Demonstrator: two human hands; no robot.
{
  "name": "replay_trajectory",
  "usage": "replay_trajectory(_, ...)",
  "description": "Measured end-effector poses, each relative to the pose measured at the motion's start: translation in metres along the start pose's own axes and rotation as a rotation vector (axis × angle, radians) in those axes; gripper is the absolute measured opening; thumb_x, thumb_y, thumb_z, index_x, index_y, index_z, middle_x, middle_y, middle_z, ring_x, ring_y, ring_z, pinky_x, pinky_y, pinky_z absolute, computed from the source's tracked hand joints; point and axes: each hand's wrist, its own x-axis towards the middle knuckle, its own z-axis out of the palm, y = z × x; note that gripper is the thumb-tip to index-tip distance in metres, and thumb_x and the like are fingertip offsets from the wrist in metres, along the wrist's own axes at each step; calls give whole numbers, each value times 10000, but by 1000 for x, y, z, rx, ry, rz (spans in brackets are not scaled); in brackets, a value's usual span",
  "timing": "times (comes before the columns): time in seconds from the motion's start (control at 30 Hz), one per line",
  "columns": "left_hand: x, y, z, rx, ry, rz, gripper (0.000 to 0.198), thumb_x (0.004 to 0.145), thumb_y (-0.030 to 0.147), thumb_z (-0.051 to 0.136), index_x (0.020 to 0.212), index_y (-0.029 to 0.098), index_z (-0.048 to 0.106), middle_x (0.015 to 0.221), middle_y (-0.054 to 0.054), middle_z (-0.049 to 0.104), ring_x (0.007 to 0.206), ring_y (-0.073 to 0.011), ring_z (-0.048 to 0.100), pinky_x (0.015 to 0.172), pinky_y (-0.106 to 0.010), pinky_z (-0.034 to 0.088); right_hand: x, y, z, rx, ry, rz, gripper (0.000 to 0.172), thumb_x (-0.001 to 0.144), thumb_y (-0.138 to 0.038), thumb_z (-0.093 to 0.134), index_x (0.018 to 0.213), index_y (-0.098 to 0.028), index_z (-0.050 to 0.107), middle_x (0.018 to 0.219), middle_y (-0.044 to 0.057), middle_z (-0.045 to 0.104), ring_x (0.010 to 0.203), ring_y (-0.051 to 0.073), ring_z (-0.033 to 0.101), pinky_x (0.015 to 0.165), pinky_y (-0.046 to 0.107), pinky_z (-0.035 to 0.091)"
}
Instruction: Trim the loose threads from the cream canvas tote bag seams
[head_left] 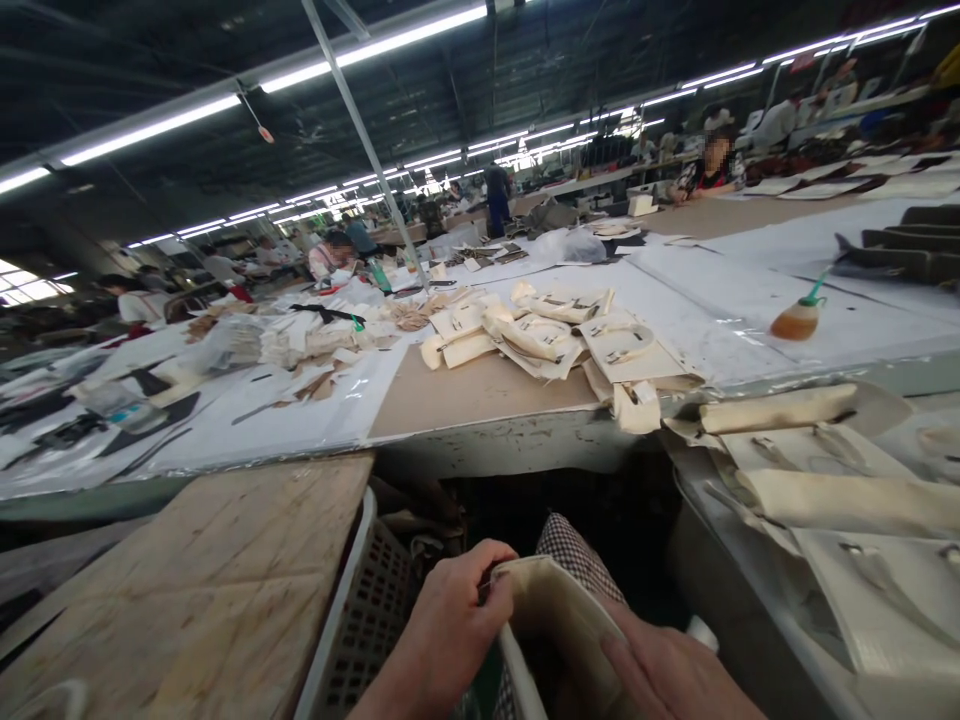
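Note:
Low in the view, my left hand (457, 615) is closed, pinching the top edge of a cream fabric piece (559, 610) held over my lap. My right hand (667, 670) lies against the lower right side of the same piece, fingers curled round it. A checkered cloth (574, 550) shows just behind the piece. Ahead on the worktable (480, 395) lies a heap of similar cream pieces (547, 335).
A white plastic basket (360, 610) and a plywood board (217, 570) stand at my left. More cream pieces (825, 470) are stacked at my right. An amber glue bottle (799, 318) stands on the plastic-covered table. Other people work at tables farther back.

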Motion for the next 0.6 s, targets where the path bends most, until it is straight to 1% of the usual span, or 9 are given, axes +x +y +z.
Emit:
replay_trajectory(0.1,0,-5,1,38,0,15,306,971,231,390,1022,225,691,914,3,735,834,-181,676,722,-245,483,9,-4,-1,-55,-43,-57,318,983,-363,394,1260,-343,550,1121,48,732,847,254,750,667,301,574)
replay_trajectory(0.2,-1,-10,-1,147,10,1,353,995,255,347,1137,204,666,1061,-53,737,960,-229,685,827,-314,498,14,-4,1,-135,-55,-83,327,986,-324,386,1275,-304,537,1129,74,730,743,243,757,596,290,573)
replay_trajectory(0.3,-4,-12,-7,203,-31,24,377,999,245,333,1241,182,616,1182,-87,702,1078,-242,655,936,-356,481,13,-1,3,-171,-11,-131,346,974,-285,423,1306,-310,519,1118,57,738,754,239,759,584,270,567)
replay_trajectory(0.4,-8,-13,-11,220,-74,78,385,991,214,342,1297,171,573,1266,-99,660,1154,-229,617,1001,-353,453,10,-1,-1,-121,12,-160,339,990,-248,395,1286,-340,530,1059,13,756,795,221,757,608,248,561)
replay_trajectory(0.47,-8,-11,-9,248,-81,113,372,983,204,363,1294,170,564,1270,-103,655,1145,-230,619,987,-344,462,11,-5,-6,-92,28,-153,339,1003,-240,355,1277,-334,531,1068,7,751,849,203,749,666,242,565)
replay_trajectory(0.5,-8,-10,-7,261,-81,128,350,980,201,371,1261,176,579,1233,-94,673,1107,-227,636,951,-329,481,13,-9,-8,-97,38,-152,341,1003,-245,354,1292,-314,521,1104,21,740,898,201,741,713,246,567)
replay_trajectory(0.57,-8,-6,-1,278,-70,153,292,982,195,370,1130,200,622,1088,-54,720,978,-203,675,850,-279,510,22,-16,-11,-157,66,-157,347,984,-250,409,1316,-251,509,1156,62,720,972,205,722,793,259,559)
replay_trajectory(0.6,-7,-4,3,284,-60,165,276,984,196,366,1055,210,633,1007,-34,729,912,-189,684,802,-257,513,27,-19,-12,-194,77,-153,343,962,-241,455,1297,-223,526,1138,76,727,970,212,721,802,267,557)
